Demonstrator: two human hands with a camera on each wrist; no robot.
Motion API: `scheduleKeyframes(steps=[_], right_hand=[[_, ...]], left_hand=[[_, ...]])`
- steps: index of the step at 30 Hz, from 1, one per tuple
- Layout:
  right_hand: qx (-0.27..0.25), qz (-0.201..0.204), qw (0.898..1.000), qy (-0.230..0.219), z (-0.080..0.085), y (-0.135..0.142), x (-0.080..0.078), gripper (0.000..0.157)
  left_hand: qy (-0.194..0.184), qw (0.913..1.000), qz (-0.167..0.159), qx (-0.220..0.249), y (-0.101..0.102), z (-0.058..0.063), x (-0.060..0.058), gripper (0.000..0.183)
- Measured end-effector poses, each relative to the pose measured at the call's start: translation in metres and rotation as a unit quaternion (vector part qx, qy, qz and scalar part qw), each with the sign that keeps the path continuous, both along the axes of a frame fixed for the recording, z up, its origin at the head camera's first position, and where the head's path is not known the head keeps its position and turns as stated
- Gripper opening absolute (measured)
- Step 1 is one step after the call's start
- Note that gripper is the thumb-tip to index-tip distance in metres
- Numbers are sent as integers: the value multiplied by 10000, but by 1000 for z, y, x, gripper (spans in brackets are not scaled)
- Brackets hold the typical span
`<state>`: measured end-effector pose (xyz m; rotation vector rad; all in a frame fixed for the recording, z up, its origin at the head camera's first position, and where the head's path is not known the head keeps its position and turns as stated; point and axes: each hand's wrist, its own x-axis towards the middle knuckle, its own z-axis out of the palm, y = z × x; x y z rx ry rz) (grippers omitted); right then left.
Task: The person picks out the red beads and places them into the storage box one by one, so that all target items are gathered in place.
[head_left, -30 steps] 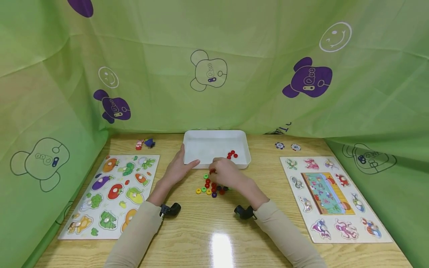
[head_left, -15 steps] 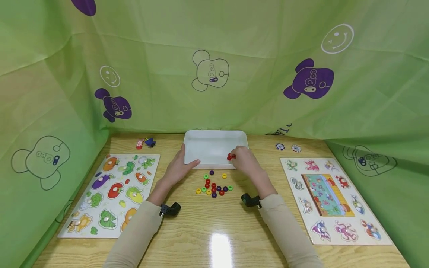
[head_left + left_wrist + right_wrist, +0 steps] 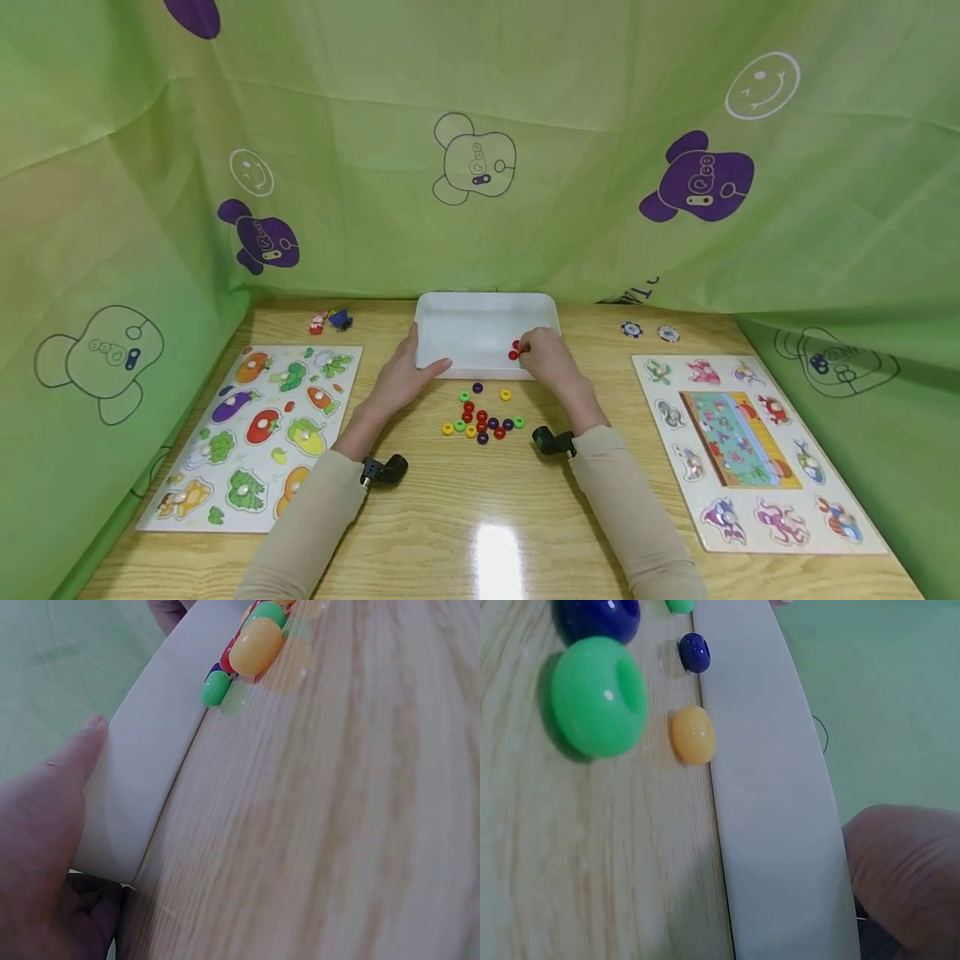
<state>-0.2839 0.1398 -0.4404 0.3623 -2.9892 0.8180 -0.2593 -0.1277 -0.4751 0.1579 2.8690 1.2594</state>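
A shallow white tray [image 3: 487, 372] stands at the back of the table. My left hand [image 3: 397, 375] holds its front left corner, thumb against the front wall and rim, the other fingers along the left side; the left wrist view shows the thumb [image 3: 86, 746] there too. My right hand [image 3: 551, 358] reaches over the front right rim with its fingertips down inside the tray. Beside those fingertips lie red beads [image 3: 513, 355]; whether one is pinched is hidden. Several red, yellow, green and purple beads [image 3: 482, 427] are scattered on the table before the tray.
A vegetable puzzle board [image 3: 251, 437] lies at the left, a sea-animal puzzle board [image 3: 750, 454] at the right. Two small figurines [image 3: 330, 321] are at the back left, two poker chips [image 3: 649, 332] at the back right. A green curtain [image 3: 360, 208] surrounds the table.
My right hand has gone from the loose beads, with a red bead, to the right inside of the tray and stays there. The left hand keeps its place on the tray.
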Motion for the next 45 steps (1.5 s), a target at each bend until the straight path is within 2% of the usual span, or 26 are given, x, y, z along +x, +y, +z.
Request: scheduleKeyframes(steps=[5,9,16,24,29,34,39,45], right_hand=[[-74,-42,10000,-51,0,0,0,18],[-117,49,9998,175,5,-2,2,17],[-53,764,9935,837,19,-11,19,16],[77,1561,9855,657,27,-24,44,16],[119,2120,9769,231,23,-35,57,16],[607,2481,9668,8,15,-46,66,13],[842,2616,9613,193,11,-51,70,10],[868,2521,9636,207,13,-52,72,6]], left_hand=[[-36,10000,3,-2,-1,1,1,105],[-42,10000,-31,35,-1,2,2,105],[-1,10000,-74,42,-1,2,0,107],[17,9999,-47,111,0,1,-1,104],[-15,10000,-3,66,-1,1,0,105],[-21,10000,-22,92,-2,0,1,105],[-66,10000,-42,57,-3,-1,1,108],[-91,10000,-7,9,-2,0,1,112]])
